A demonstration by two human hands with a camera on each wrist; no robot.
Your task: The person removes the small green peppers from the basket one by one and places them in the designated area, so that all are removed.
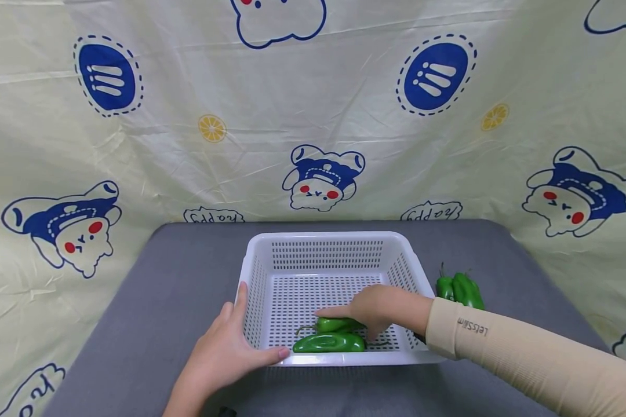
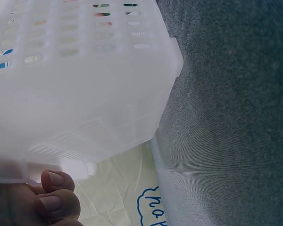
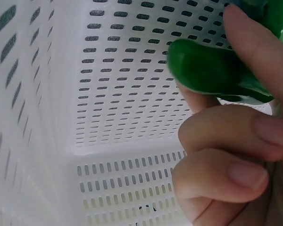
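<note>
Right fingers [image 3: 257, 54] hold a pepper [image 3: 203, 68]; only the head view shows outlying peppers [image 1: 467, 289].

One white basket [image 1: 339, 359] was counted; two green peppers [image 1: 328, 343] were seen inside, two loose peppers [image 1: 468, 291] outside; one left hand [image 1: 224, 350], one right hand [image 1: 374, 307] were shown; one beige sleeve [image 1: 527, 347], one grey table [image 1: 198, 278] were noted; on one backdrop cloth [image 1: 261, 104], two blue ovals [image 1: 106, 78], two orange slices [image 1: 211, 128], three capped characters [image 1: 323, 174], four lettered clouds [image 1: 214, 215] were counted, some cut off.
</note>
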